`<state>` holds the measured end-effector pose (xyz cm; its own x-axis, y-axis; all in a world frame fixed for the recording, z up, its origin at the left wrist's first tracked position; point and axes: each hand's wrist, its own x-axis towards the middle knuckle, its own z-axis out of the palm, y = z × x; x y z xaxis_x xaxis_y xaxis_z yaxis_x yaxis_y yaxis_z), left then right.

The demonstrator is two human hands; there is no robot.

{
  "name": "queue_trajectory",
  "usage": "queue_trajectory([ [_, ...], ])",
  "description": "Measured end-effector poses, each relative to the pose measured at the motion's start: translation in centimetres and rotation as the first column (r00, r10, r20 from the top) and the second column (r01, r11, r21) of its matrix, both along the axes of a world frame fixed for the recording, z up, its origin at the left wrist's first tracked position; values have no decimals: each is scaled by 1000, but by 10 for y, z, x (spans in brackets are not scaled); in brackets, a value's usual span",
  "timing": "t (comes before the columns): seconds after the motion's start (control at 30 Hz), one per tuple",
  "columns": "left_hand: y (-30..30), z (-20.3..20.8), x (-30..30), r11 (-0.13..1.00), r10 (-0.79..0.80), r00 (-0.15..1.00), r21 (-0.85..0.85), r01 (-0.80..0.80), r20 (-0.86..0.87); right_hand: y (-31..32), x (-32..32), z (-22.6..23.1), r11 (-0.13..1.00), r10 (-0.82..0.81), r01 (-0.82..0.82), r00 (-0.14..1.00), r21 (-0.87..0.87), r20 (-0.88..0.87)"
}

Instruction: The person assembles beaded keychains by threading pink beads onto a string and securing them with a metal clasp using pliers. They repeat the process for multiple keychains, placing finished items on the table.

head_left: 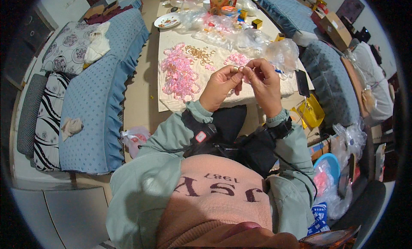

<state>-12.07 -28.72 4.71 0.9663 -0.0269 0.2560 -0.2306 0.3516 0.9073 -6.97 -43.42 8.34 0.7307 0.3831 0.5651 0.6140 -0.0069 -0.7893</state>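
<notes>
My left hand (221, 86) and my right hand (265, 86) meet above the near edge of the table, fingertips pinched together. A small gold ring (235, 69) shows at my left fingertips. From my right fingers hangs a pink beaded piece (246, 79), mostly hidden by the fingers. Left of my hands lies a large heap of pink beaded loops (179, 73). Beside that heap, loose gold rings (200, 54) are spread out. A smaller pile of pink pieces (236, 58) sits just beyond my fingertips.
Clear plastic bags (281, 53) and a white plate (167, 21) with bits on it occupy the far table. A dark phone (302, 82) lies at the right edge, near a yellow basket (312, 111). Blue-covered sofas (103, 90) flank the table.
</notes>
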Motion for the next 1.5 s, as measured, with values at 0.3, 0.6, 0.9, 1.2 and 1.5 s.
queue_trajectory([
  [0.3, 10, -4, 0, 1000, -17, 998, 25, 18, -62, 3, 1, -11, 982, 167, -152, 976, 113, -137],
  [0.6, 12, -8, 1, 946, -231, 967, -255, 199, -103, 0, 4, -9, 963, 254, -228, 945, 141, -206],
  [0.9, 11, -7, -1, 997, -26, 999, -74, 22, -48, -6, 3, 1, 997, 80, -82, 977, -2, -199],
  [1.2, 8, -5, 1, 998, 26, 999, 56, -28, 43, -8, 7, 3, 995, 88, -76, 963, 59, -255],
  [1.5, 5, -3, 4, 979, 63, 990, 182, -86, 127, -9, 8, 6, 988, 137, -104, 940, 118, -312],
])
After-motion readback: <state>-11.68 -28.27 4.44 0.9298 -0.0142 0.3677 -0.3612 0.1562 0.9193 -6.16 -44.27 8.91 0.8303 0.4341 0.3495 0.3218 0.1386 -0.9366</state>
